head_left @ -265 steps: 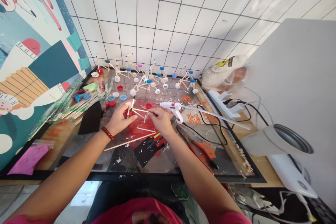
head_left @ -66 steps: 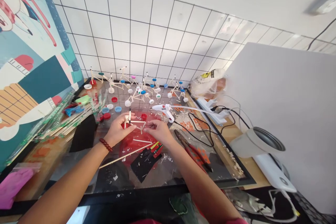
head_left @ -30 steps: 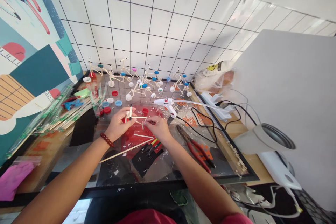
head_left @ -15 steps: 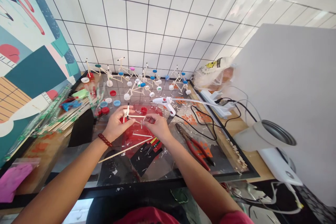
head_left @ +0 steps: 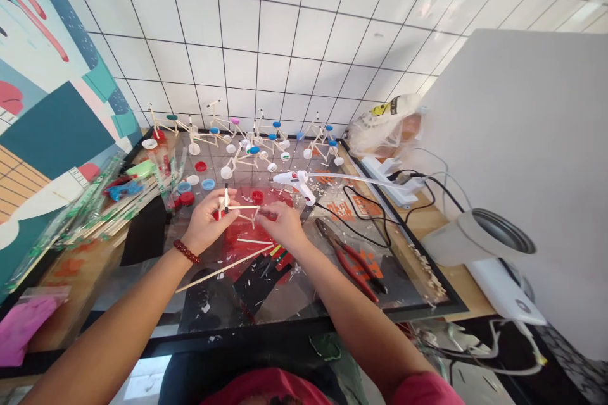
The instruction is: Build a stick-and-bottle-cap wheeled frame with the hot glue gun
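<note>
A small frame of pale sticks (head_left: 243,207) with a black-wrapped part at its left end is held between both hands over a red patch (head_left: 247,234) on the glass-topped table. My left hand (head_left: 208,220), with a beaded bracelet at the wrist, pinches the upright end. The fingers of my right hand (head_left: 281,223) close on the frame's right end. A white glue gun (head_left: 297,185) lies just beyond my right hand. Below the hands rest a long thin stick (head_left: 223,270) and black strips (head_left: 259,281).
Several stick models with bottle-cap wheels (head_left: 254,150) stand along the back. Red-handled pliers (head_left: 354,262) and a black cable lie at right, near a power strip (head_left: 390,180). Bundled sticks (head_left: 128,202) fill the left side.
The camera view has shifted slightly, so the scene sits a little further left and up. Both hands keep hold of the stick frame.
</note>
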The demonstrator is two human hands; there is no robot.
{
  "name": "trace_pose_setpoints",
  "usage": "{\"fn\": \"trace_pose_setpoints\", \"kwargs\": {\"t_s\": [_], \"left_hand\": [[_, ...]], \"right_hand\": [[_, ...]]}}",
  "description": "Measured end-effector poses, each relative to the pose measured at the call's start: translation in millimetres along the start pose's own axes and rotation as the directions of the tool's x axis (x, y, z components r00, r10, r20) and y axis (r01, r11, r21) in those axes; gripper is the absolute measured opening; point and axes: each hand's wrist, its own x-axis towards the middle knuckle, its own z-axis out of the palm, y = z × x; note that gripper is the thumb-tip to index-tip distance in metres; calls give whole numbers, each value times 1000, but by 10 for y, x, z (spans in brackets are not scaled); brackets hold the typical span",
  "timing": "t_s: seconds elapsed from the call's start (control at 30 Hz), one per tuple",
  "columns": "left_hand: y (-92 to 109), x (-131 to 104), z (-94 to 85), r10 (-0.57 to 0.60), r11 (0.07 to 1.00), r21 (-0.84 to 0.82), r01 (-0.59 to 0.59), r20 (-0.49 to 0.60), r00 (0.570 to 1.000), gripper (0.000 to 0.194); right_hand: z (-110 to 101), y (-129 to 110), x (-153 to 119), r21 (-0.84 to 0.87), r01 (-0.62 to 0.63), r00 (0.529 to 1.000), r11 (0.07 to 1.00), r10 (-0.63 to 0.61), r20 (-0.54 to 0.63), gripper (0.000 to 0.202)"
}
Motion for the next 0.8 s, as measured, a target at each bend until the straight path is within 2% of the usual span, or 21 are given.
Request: {"fn": "trace_pose_setpoints", "kwargs": {"t_s": [0.13, 0.3, 0.43, 0.57, 0.8], "left_hand": [[7, -3, 0, -18, 1000, -3, 18, 0, 1000, 17], [11, -8, -15, 14, 1000, 5, -14, 0, 1000, 24], [19, -11, -21, 20, 1000, 7, -20, -3, 1000, 25], [13, -14, -15, -19, 1000, -23, 19, 9, 1000, 20], [10, -13, -18, -57, 997, -44, 57, -1, 998, 18]], "right_hand": [[-42, -23, -7, 4, 5, 1000, 1000, -5, -4, 10], [-240, 45, -10, -16, 95, 994, 995, -96, -46, 16], [-331, 166, -12, -52, 62, 997, 997, -64, -39, 13], [-270, 172, -45, -82, 80, 997, 993, -80, 8, 10], [-132, -1, -61, -122, 45, 999, 992, -45, 2, 10]]}}
